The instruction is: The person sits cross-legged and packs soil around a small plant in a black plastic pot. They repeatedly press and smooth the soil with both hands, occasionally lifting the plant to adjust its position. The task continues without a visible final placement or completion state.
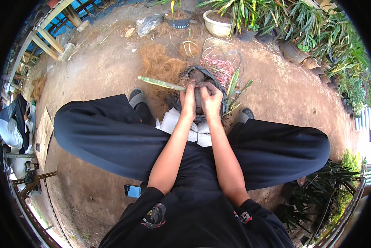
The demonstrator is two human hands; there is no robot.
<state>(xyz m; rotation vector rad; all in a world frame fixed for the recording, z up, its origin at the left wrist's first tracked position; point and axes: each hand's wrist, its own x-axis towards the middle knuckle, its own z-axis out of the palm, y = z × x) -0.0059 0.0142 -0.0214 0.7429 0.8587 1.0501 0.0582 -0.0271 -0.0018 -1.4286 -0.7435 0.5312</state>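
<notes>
A mottled green snake plant leaf sticks out leftward from my left hand, whose fingers are closed around its base end. Close beside it, my right hand is closed too, its fingertips pinched together; what they hold is too small to make out. Both hands are over a black plastic bag between my feet, with dark, rounded soil lumps in it. Two more snake plant leaves stand at the bag's right side.
Loose brown fibre and a tangle of pink string lie beyond the bag. White sheets lie before my lap. Potted plants line the far side. A phone rests on the ground at my left.
</notes>
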